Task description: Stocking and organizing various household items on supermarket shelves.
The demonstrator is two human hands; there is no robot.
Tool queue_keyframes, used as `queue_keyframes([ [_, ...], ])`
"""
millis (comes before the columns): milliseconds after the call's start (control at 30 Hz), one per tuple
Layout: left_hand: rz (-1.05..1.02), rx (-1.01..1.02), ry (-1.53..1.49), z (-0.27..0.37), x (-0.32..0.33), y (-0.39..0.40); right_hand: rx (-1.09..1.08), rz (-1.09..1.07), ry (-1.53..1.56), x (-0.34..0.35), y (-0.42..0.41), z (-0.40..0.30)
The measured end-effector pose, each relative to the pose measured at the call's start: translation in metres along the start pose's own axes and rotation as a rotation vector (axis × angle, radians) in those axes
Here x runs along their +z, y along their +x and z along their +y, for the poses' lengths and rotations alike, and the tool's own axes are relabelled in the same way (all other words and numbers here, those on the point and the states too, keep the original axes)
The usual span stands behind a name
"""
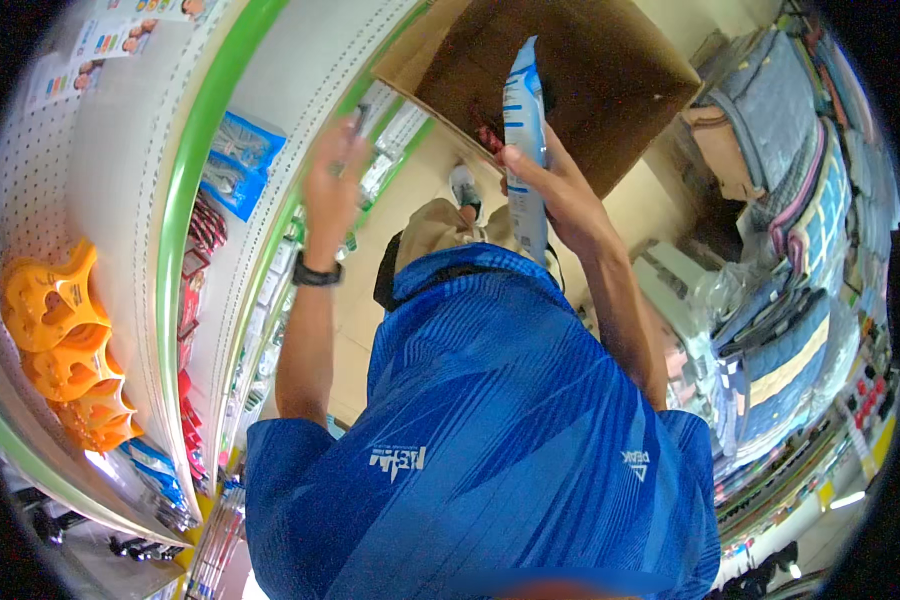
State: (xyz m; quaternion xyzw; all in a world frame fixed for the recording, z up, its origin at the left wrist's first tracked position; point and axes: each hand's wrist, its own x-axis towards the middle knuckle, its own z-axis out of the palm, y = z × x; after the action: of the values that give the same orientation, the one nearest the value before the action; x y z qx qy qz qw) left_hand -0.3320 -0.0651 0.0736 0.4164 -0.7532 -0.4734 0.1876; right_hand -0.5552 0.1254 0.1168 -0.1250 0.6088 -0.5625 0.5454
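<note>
My right hand point(562, 187) grips a blue and white plastic package point(525, 142) that bears writing, the thumb on its near face. Behind the package is the dark inside of a large open cardboard box point(630, 75), where a small dark red item point(487, 135) shows at the box's edge. My left hand point(334, 172), with a black band on the wrist, is raised by the shelf at the left. It is blurred, and a small dark item seems to be at its fingers; whether it holds that cannot be told.
White shelves with green edges point(187, 172) curve along the left, bearing blue packs point(240, 165), dark red bundles point(208, 225) and orange plastic items point(60, 322). Folded textiles in plastic point(780, 360) are stacked at the right. A grey shoe point(463, 186) stands on the tiled floor.
</note>
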Motion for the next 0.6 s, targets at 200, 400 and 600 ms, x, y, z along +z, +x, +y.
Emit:
queue_keyframes([
  [200,-0.405,-0.198,-0.702,0.079,0.071,-0.037,-0.124,-0.018,-0.149,0.025,0.015,0.011],
  [400,-0.156,-0.295,-0.726,0.065,0.053,-0.022,-0.162,-0.130,-0.043,0.004,0.013,-0.002],
  [600,0.287,-0.301,-0.645,0.015,-0.013,0.024,-0.605,0.468,-1.039,-0.067,0.020,0.039],
])
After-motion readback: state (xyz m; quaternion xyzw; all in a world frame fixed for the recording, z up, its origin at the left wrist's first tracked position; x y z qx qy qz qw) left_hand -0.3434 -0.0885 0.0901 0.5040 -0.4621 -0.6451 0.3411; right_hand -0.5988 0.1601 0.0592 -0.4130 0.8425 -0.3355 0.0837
